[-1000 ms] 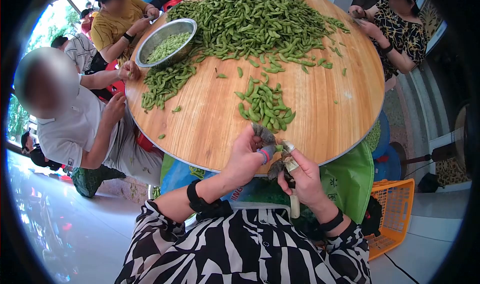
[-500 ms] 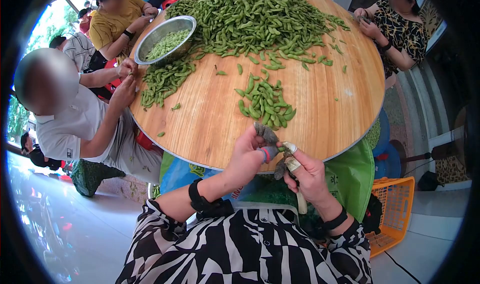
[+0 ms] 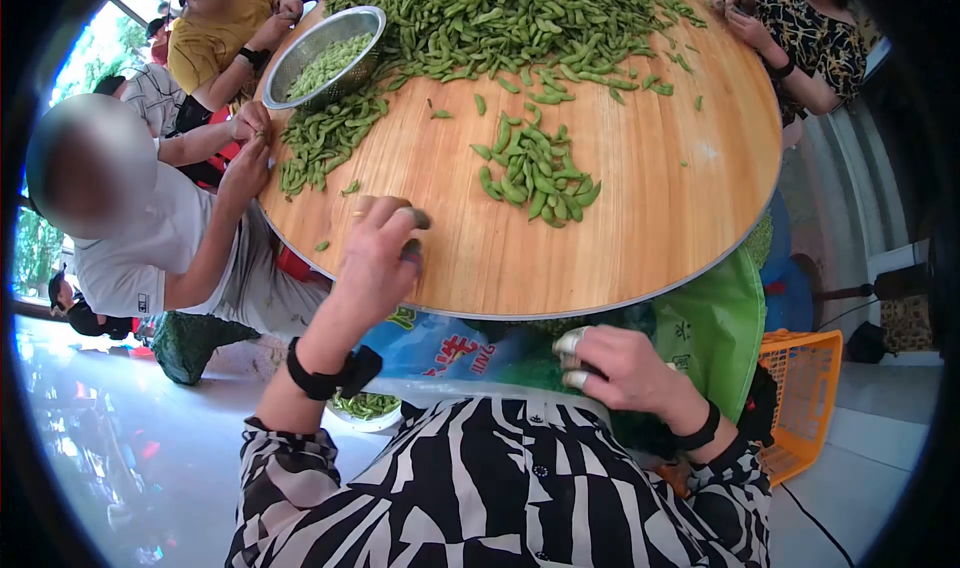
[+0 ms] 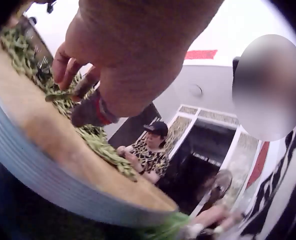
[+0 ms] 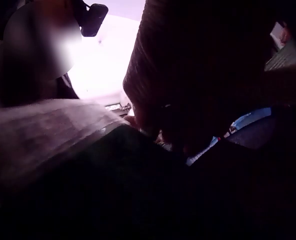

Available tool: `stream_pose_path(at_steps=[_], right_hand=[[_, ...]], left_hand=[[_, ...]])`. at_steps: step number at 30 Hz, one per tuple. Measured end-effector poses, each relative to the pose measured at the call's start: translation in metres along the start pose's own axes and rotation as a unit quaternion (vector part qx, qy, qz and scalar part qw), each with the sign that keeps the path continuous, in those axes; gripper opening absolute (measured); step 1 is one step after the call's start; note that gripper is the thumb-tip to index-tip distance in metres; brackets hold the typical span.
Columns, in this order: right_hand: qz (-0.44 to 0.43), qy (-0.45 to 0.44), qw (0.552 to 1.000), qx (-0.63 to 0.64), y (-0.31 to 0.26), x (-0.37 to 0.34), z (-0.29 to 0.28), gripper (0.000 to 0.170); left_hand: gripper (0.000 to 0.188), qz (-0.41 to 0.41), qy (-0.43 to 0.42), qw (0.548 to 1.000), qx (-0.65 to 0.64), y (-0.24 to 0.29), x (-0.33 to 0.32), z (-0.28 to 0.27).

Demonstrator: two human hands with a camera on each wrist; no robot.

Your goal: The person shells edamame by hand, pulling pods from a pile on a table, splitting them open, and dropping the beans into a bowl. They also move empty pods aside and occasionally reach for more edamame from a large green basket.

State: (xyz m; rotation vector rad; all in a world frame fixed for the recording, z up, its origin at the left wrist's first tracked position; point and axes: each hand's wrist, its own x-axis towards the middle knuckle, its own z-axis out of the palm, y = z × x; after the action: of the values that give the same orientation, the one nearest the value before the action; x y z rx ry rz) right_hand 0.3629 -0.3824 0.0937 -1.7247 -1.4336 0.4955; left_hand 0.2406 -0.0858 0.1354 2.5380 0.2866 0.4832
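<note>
My left hand [image 3: 378,253] hovers over the near left part of the round wooden table [image 3: 440,258], with grey covers on thumb and index finger. Thumb and index stand apart. In the left wrist view, a blurred green pod [image 4: 58,96] overlaps the fingertips. My right hand [image 3: 630,368] is low in front of my body, beyond the table edge, over a green and blue plastic sheet [image 3: 705,338]. Pale covers sit on its bent thumb and index finger, with a gap between them. The right wrist view is too dark for detail. A small heap of green soybean pods [image 3: 540,178] lies beyond my hands.
A large pod pile [image 3: 500,23] covers the far side. At the left, a metal colander [image 3: 370,43] of shelled beans stands beside more pods [image 3: 325,153]. People sit around the table. Below are a pod-filled bowl [image 3: 365,408] and an orange crate [image 3: 815,398].
My hands have parted from a pod they worked together at the table edge. The left has swung left over the tabletop; the right has dropped slightly toward my body. The view has shifted slightly.
</note>
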Motion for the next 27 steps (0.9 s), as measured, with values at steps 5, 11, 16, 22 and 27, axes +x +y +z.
stream_pose_path(at_steps=[5, 11, 16, 22, 27], right_hand=[[0.003, -0.185, 0.983, -0.002, 0.006, -0.026, 0.014, 0.02], [0.006, -0.229, 0.973, 0.031, 0.008, -0.025, 0.015, 0.022], [0.037, -0.258, 0.965, 0.023, 0.005, -0.032, 0.01, 0.022], [0.041, -0.216, 0.975, 0.042, 0.007, -0.042, 0.01, 0.021], [0.033, -0.216, 0.975, 0.041, 0.012, -0.048, 0.009, 0.02]], left_hand=[[0.026, 0.059, -0.143, 0.987, -0.032, 0.016, -0.018, -0.031], [0.026, 0.076, -0.463, 0.867, -0.17, 0.005, -0.052, 0.035], [0.029, 0.034, -0.462, 0.881, -0.095, -0.017, -0.05, 0.091], [0.044, 0.146, -0.441, 0.885, -0.014, -0.025, -0.041, 0.174], [0.04, 0.131, -0.407, 0.904, 0.002, -0.011, -0.042, 0.206]])
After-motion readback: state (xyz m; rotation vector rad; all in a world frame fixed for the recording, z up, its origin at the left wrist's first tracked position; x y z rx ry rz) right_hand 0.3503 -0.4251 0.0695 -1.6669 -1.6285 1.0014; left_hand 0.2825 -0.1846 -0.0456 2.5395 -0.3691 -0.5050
